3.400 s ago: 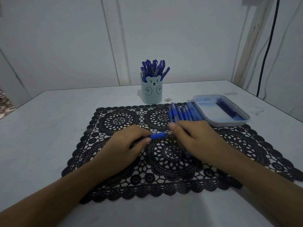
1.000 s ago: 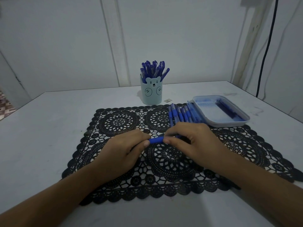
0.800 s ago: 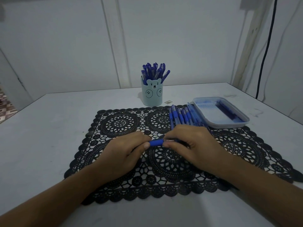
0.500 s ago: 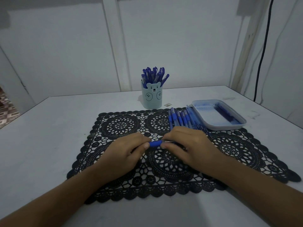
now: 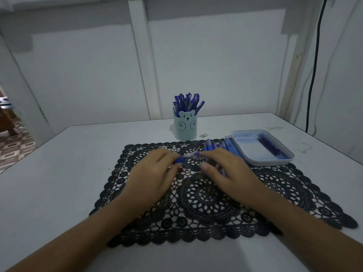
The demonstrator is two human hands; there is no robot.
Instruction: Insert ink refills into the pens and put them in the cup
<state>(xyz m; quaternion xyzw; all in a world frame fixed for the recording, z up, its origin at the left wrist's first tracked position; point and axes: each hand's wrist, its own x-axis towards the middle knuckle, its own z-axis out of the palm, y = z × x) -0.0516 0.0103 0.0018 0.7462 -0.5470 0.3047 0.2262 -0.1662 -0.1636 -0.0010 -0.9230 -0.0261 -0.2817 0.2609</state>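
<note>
Two hands meet over the black lace placemat. My left hand pinches a blue plastic pen; my right hand curls at its pale end, the grip too blurred to tell. The pale-blue bear-faced cup stands beyond.

No writing, brand or number can be read anywhere; the cup bears only a drawn bear face.
</note>
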